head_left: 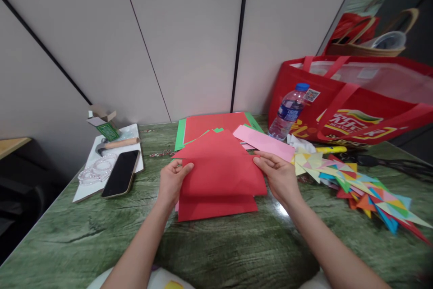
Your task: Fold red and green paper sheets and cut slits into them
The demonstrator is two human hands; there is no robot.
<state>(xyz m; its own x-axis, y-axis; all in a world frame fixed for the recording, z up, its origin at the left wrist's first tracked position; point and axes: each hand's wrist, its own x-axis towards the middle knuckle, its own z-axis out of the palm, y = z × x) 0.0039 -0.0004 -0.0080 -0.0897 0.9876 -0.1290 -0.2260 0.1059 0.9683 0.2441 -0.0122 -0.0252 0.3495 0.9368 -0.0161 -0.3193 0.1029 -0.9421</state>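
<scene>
Both my hands hold a folded sheet of red paper in front of me. My left hand pinches its left edge between thumb and fingers. At the opposite edge, my right hand grips it the same way. The upper part of the sheet rises to a blunt point, and a straight-edged flap lies across its lower part. Beneath it, another piece of red paper rests on the green table. Behind are red sheets stacked on green paper, and a pink strip lies by my right hand.
On the left, a white board carries a phone, a hammer, a beaded loop and a small green box. To the right stand a water bottle and a red bag, with colourful folded paper in front.
</scene>
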